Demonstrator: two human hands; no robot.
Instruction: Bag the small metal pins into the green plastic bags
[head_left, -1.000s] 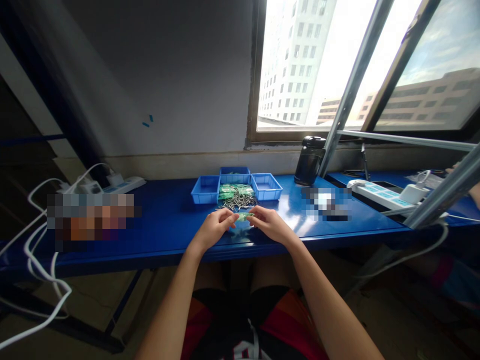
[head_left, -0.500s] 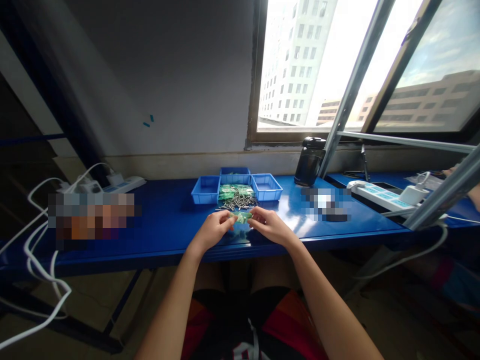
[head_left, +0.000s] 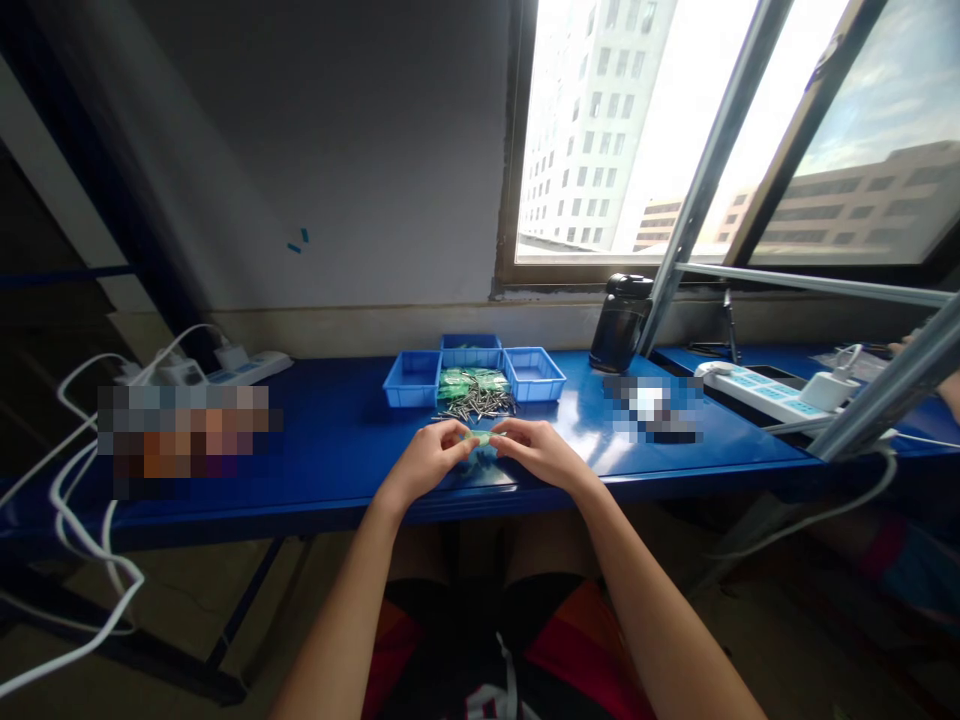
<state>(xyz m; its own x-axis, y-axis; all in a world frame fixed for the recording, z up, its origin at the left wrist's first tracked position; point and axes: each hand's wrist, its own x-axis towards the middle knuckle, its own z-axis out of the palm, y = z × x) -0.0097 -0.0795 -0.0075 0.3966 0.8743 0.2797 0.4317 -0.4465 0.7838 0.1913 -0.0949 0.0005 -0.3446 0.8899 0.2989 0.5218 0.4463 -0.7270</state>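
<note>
Between my hands, over the front part of the blue table, is a small green plastic packet [head_left: 481, 438]; the fingers cover most of it. My left hand [head_left: 430, 455] pinches its left end. At the other end, my right hand [head_left: 538, 447] grips it with thumb and fingertips. Just beyond the fingers lies a pile of small metal pins or screws [head_left: 478, 399]. Behind that pile are more green plastic packets [head_left: 469, 381]. Whether anything is inside the held packet I cannot make out.
Blue bins stand around the pile: a left bin [head_left: 412, 392], a right bin [head_left: 544, 388] and a back bin [head_left: 470, 342]. A black bottle [head_left: 619, 325] is at the back right. Power strips [head_left: 772, 392] and white cables [head_left: 56, 490] lie at the sides. Part of another person shows far right.
My hands have drawn slightly closer together, and less of the green packet shows between the fingers. The bins and the metal pile are unchanged.
</note>
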